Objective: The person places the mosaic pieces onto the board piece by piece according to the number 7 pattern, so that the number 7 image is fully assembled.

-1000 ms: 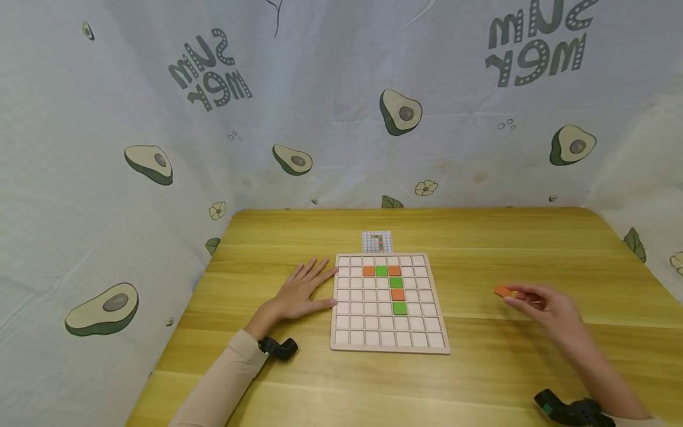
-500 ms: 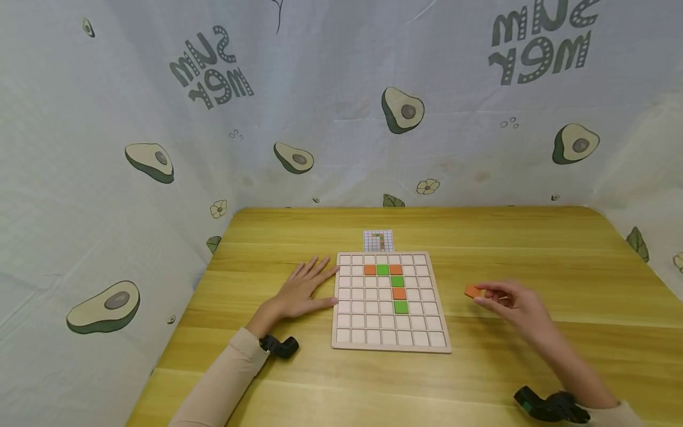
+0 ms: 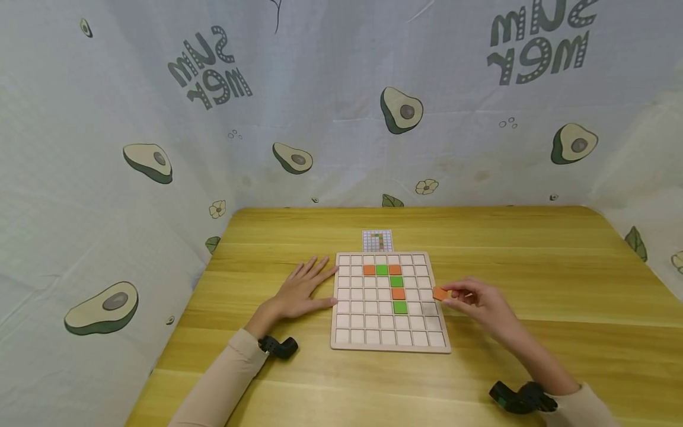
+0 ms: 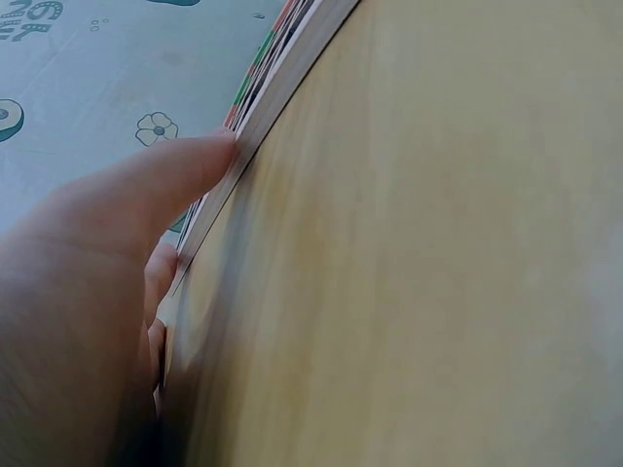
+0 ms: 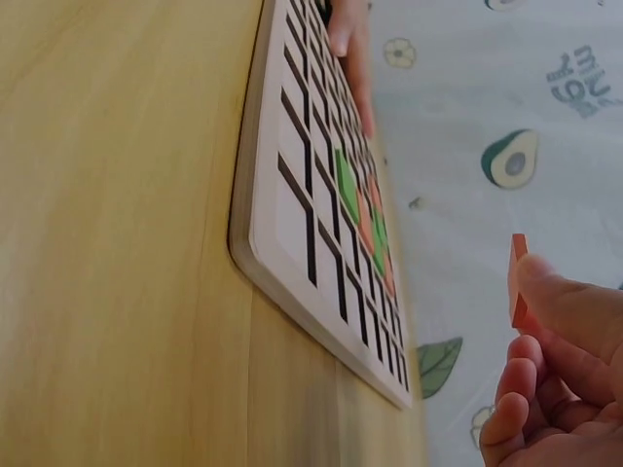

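Observation:
My right hand [image 3: 477, 302] pinches an orange square tile [image 3: 440, 293] between thumb and fingertips, over the right edge of a wooden grid board [image 3: 357, 338]. The right wrist view shows that tile [image 5: 518, 282] edge-on. Fingers spread, my left hand [image 3: 301, 296] lies on the table, its thumb and a fingertip touching the board's left edge. In the left wrist view the thumb [image 4: 185, 175] presses against the board's side. Orange and green tiles fill several cells: a row near the top, such as the green tile [image 3: 382, 270], and a column running down to another green tile [image 3: 400, 307].
A small printed card [image 3: 377, 241] with a coloured grid pattern lies just behind the board. The wooden table [image 3: 288, 379] extends around it. A pale cloth [image 3: 341, 118] printed with avocados hangs behind and at the sides. Each wrist wears a black camera, such as the right one [image 3: 520, 398].
My right hand has moved left with the orange tile, from over the table at the right to the board's right edge. The left hand stays in place against the board.

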The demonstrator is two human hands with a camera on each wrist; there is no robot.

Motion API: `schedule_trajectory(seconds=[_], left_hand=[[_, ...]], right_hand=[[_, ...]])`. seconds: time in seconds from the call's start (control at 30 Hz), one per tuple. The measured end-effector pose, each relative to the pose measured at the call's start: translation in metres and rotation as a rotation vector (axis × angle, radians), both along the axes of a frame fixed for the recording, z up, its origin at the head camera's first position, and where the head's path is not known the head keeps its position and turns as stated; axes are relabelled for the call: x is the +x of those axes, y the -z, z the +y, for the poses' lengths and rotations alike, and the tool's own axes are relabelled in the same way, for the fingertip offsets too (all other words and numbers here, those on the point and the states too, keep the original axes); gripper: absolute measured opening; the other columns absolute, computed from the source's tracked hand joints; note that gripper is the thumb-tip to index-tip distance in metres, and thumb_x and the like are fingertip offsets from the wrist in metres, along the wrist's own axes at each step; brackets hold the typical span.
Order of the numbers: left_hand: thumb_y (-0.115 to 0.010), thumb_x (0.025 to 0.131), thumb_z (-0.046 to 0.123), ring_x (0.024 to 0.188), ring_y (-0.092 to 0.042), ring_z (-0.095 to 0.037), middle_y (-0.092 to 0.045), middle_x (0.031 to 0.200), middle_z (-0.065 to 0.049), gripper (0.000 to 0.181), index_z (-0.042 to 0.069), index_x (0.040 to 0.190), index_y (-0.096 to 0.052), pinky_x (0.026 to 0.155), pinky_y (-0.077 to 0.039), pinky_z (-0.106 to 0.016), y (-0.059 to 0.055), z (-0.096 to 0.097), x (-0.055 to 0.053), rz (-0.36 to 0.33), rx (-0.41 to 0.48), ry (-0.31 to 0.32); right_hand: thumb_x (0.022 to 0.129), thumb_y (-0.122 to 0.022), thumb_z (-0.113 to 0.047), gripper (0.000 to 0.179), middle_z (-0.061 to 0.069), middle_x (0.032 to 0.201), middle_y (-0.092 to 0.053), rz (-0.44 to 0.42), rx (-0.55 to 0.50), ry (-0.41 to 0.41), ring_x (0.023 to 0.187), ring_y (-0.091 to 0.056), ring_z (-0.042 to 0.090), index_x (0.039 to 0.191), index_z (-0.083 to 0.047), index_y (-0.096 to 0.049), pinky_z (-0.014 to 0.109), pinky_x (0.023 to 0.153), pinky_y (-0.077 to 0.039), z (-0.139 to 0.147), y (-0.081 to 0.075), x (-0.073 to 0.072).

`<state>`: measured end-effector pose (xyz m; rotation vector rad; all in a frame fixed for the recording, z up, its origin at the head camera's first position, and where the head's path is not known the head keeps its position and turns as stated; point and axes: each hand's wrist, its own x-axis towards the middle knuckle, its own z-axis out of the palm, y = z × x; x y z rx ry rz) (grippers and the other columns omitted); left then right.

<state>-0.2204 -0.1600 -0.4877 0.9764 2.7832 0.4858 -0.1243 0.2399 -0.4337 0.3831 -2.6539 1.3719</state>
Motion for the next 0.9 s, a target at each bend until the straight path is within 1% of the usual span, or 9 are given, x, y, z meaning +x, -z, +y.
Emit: schedule_trajectory(seconds=[0.13, 0.27, 0.5, 0.67, 0.9], left_hand=[[-0.042, 0.095, 0.070, 0.152, 0.003, -0.025, -0.004, 0.167, 0.001, 0.080, 0.034, 0.161, -0.015, 0.120, 0.003, -0.048, 0.001, 0.000, 0.000, -0.003, -0.007, -0.006], [-0.042, 0.095, 0.070, 0.152, 0.002, -0.026, -0.005, 0.167, -0.001, 0.080, 0.033, 0.161, -0.016, 0.120, 0.002, -0.049, 0.000, 0.000, 0.000, 0.002, -0.002, -0.005], [-0.042, 0.095, 0.071, 0.152, 0.003, -0.026, -0.004, 0.167, 0.000, 0.081, 0.033, 0.161, -0.015, 0.120, 0.003, -0.049, -0.001, 0.000, 0.000, -0.006, -0.010, -0.006], [-0.042, 0.095, 0.071, 0.152, 0.003, -0.025, -0.004, 0.167, 0.001, 0.081, 0.034, 0.161, -0.015, 0.120, 0.003, -0.048, -0.001, 0.000, 0.000, -0.006, -0.010, -0.008], [-0.042, 0.095, 0.070, 0.152, 0.003, -0.025, -0.003, 0.167, 0.001, 0.080, 0.033, 0.161, -0.014, 0.120, 0.003, -0.048, -0.001, 0.000, 0.000, -0.007, -0.010, -0.005]], right_hand=[[0.085, -0.077, 0.000, 0.021, 0.004, 0.086, -0.058, -0.006, -0.016, -0.027, 0.074, -0.051, 0.011, 0.105, 0.003, -0.074, 0.020, 0.061, -0.047, -0.008, 0.001, -0.001], [0.085, -0.078, -0.002, 0.021, 0.003, 0.086, -0.057, -0.020, -0.027, -0.054, 0.074, -0.050, 0.012, 0.105, 0.003, -0.074, 0.020, 0.062, -0.046, -0.016, 0.002, -0.003], [0.084, -0.078, 0.000, 0.019, 0.002, 0.087, -0.059, -0.005, -0.059, -0.127, 0.075, -0.051, 0.010, 0.103, 0.000, -0.075, 0.021, 0.062, -0.047, -0.027, 0.011, -0.006], [0.085, -0.078, -0.003, 0.018, 0.001, 0.086, -0.058, -0.040, -0.086, -0.163, 0.076, -0.051, 0.011, 0.103, -0.001, -0.075, 0.021, 0.063, -0.047, -0.033, 0.013, -0.006], [0.084, -0.078, -0.003, 0.018, 0.002, 0.085, -0.058, -0.045, -0.107, -0.222, 0.074, -0.051, 0.010, 0.102, -0.002, -0.075, 0.021, 0.061, -0.047, -0.038, 0.019, -0.006]])
